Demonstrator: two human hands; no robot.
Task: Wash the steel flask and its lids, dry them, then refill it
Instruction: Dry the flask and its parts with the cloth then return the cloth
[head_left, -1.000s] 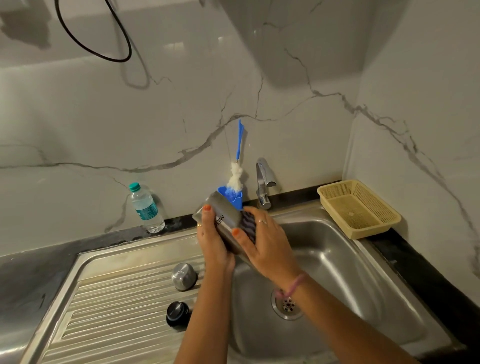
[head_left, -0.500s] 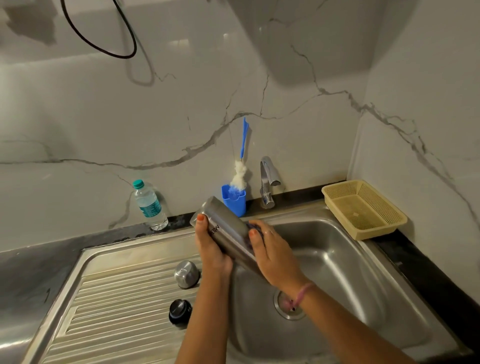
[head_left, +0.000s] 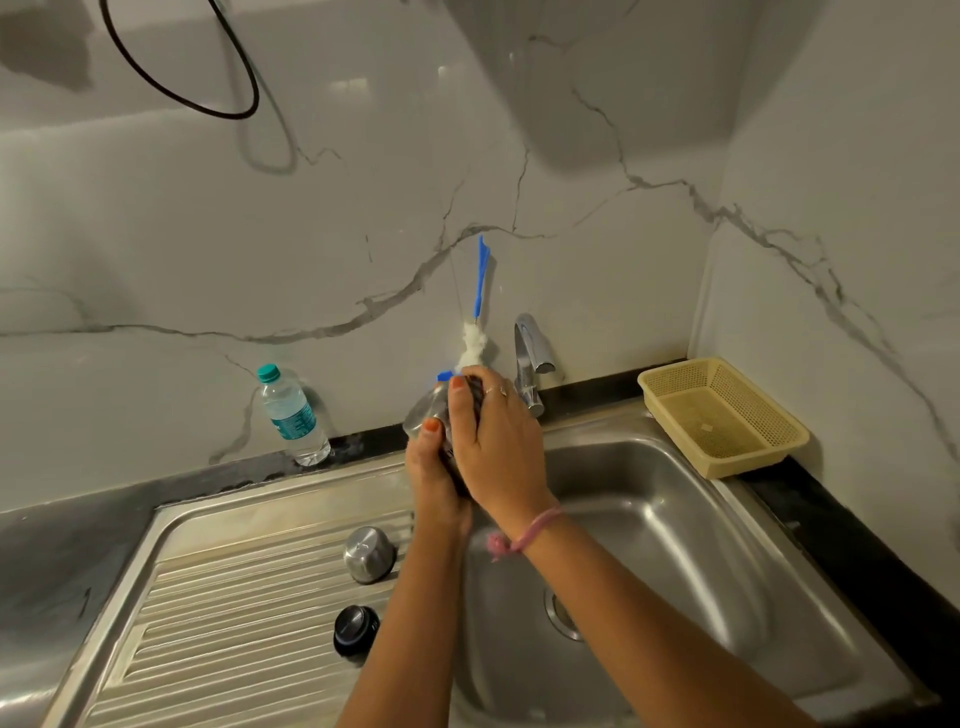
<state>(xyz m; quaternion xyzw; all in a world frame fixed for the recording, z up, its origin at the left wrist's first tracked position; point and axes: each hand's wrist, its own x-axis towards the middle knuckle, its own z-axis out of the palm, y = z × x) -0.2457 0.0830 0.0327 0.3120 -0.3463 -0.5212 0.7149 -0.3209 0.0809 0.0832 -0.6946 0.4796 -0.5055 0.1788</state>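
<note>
The steel flask is held tilted over the left rim of the sink, its end pointing up and left. My left hand grips it from below, thumb on its side. My right hand wraps over the flask's upper part and holds a dark scrub pad against it; most of the flask is hidden by both hands. On the ribbed drainboard to the left, the steel cap stands with the black inner lid just in front of it.
The sink basin with its drain lies below my hands. Behind them are the tap and a blue-handled bottle brush. A plastic water bottle stands back left, a yellow basket back right.
My right hand has slid the scrub pad up along the flask toward its far end. Both hands and the flask sit a little higher, closer to the brush.
</note>
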